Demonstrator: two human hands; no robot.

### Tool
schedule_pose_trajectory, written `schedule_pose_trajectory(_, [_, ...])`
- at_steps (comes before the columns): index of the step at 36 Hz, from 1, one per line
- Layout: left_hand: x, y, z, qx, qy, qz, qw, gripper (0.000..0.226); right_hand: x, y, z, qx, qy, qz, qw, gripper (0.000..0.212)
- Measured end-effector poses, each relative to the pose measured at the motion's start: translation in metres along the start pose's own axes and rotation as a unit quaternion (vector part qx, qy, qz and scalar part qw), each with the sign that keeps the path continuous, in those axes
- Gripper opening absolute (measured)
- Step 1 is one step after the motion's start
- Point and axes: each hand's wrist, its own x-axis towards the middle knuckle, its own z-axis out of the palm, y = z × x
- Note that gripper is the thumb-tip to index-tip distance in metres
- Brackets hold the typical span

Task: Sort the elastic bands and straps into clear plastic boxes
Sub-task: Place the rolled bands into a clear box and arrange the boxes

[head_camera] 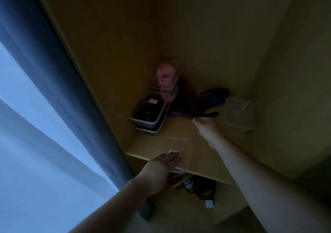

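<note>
- Our left hand [162, 162] rests flat on the clear box [180, 145]; our right hand [206, 126] pinches a dark strap [208, 115] behind it.
- Tugging may drag the tangled pile [180, 100] along.

Left hand [162, 162] flat on a clear box [181, 144], dark strap [209, 115] in the pinch of the right hand [206, 127]

A yellowish wooden shelf board [206, 161] is carrying a clear plastic box of dark contents [146, 114] at the back left, with stacked clear boxes of pink bands [165, 75] standing behind it. A heap of dark purple, maroon and blue straps [193, 100] is lying beside them, an empty clear plastic tub [240, 114] is resting at the right, and a flat clear box with a white label [180, 145] is sitting at the front edge.
</note>
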Motion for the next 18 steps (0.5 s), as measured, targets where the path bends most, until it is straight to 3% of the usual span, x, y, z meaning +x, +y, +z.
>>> schedule_pose_trajectory(6, [0.035,-0.004,0.017,-0.022,-0.029,0.006,0.999,0.064,-0.007,0.023,-0.038,-0.041,0.03,0.001,0.999,0.019])
schedule_pose_trajectory(8, [0.046,-0.009,0.021,-0.034,-0.058,0.024,0.997,0.062,-0.006,0.027,-0.049,-0.059,0.049,0.01,0.997,0.022])
schedule_pose_trajectory(11, [0.062,-0.016,0.016,-0.015,-0.033,0.101,0.994,0.055,-0.002,0.03,-0.061,-0.1,0.094,0.006,0.991,0.025])
schedule_pose_trajectory(12, [0.067,-0.018,0.01,0.012,-0.021,0.119,0.993,0.053,0.001,0.032,-0.064,-0.125,0.109,-0.005,0.986,0.024])
schedule_pose_trajectory(15, [0.085,-0.031,0.005,0.06,-0.108,0.144,0.982,0.071,0.011,0.039,-0.071,-0.211,0.151,-0.041,0.965,0.024])
schedule_pose_trajectory(16, [0.093,-0.038,0.012,0.069,-0.085,0.17,0.979,0.074,0.014,0.04,-0.073,-0.251,0.162,-0.056,0.953,0.022])
schedule_pose_trajectory(18, [0.112,-0.05,0.02,0.067,-0.081,0.163,0.981,0.055,0.02,0.039,-0.078,-0.326,0.182,-0.077,0.924,0.017])
